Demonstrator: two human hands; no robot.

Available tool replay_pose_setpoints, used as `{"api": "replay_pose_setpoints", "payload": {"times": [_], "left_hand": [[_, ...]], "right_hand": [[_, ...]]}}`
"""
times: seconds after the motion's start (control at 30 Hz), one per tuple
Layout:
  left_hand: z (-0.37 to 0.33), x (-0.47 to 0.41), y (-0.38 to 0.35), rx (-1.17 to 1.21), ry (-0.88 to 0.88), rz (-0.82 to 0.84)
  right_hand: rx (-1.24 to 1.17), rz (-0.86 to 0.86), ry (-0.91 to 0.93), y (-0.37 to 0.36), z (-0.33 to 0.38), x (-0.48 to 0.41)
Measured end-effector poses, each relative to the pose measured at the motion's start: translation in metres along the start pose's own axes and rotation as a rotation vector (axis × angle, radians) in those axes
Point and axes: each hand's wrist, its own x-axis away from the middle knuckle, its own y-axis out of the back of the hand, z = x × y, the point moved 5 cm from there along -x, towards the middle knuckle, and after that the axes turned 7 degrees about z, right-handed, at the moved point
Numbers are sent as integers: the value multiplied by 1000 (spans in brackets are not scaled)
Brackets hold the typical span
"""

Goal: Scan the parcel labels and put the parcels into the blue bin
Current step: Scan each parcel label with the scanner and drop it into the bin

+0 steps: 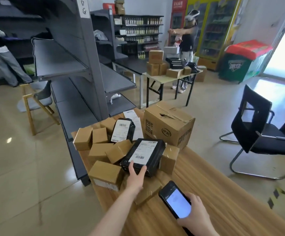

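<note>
A black parcel with a white barcode label lies on top of a heap of small brown boxes on the wooden table. My left hand grips its near edge, thumb on top by the label. My right hand holds a black phone with a lit white screen, low over the table to the right of the parcel. A second black parcel with a label leans further back in the heap. No blue bin is in view.
A large brown carton stands behind the heap. Grey shelving runs along the table's left side. A black chair stands on the right. Two people stand far off, one by another table loaded with boxes.
</note>
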Motion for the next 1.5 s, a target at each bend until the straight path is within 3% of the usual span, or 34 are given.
{"api": "replay_pose_setpoints", "payload": {"times": [0.2, 0.6, 0.8, 1.03, 1.27, 1.5], "left_hand": [[0, -26, -13, 183, 70, 2], [26, -15, -20, 371, -118, -31], [39, 38, -37, 189, -231, -93], [86, 131, -80, -132, -278, -141], [162, 218, -122, -464, -162, 26], [185, 245, -118, -482, -25, 132]], "right_hand": [[-33, -9, -83, -7, -7, -11], [13, -39, -98, -9, -32, -3], [9, -68, -33, 18, -66, 12], [99, 22, 73, 34, -133, 58], [377, 133, 188, 40, -184, 100], [529, 211, 277, 31, -191, 113]]}}
